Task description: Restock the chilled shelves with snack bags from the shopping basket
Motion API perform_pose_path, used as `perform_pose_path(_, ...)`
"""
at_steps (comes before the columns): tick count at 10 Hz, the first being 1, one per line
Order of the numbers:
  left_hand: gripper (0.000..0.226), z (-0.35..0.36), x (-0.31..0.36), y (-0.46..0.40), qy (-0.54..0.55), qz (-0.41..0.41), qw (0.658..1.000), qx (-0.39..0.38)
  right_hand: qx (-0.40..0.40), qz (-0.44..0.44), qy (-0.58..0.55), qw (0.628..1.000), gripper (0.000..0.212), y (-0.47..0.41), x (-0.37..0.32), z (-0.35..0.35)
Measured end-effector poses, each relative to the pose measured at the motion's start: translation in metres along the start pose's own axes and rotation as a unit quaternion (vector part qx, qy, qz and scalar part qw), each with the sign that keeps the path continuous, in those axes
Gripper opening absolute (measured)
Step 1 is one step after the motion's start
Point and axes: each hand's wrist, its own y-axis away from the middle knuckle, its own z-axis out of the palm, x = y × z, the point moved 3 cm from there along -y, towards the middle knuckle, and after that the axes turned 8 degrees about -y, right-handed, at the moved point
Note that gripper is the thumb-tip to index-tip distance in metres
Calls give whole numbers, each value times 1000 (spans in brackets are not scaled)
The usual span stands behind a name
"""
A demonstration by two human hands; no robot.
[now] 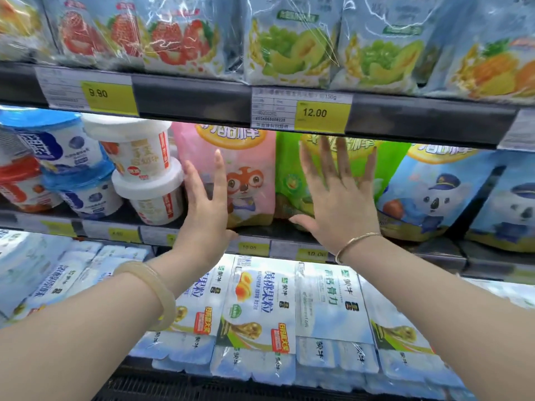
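Note:
A pink snack bag [249, 180] with a cartoon animal stands on the middle shelf [434, 253]. Beside it on the right stands a green snack bag [289, 180], then a blue snack bag [428, 195] with a koala. My left hand [205, 201] is flat with straight fingers against the pink bag's left edge. My right hand [338, 195] is spread flat with straight fingers against the front of the green bag. Neither hand holds anything. The shopping basket is out of view.
Stacked yoghurt tubs [139, 169] crowd the shelf left of the pink bag. Fruit-printed bags [289, 50] fill the shelf above, over yellow price tags [318, 112]. Flat milk packs [257, 308] lie on the shelf below my forearms.

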Motion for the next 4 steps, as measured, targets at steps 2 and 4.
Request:
perform_pose_path(2,130,-10,21,-1,-242,155,958,-4,-51,176,-30,983,120,39,63,-2)
perform_pose_path(4,122,-10,30,-2,-306,132,942,-43,-103,157,-31,982,117,54,74,-6)
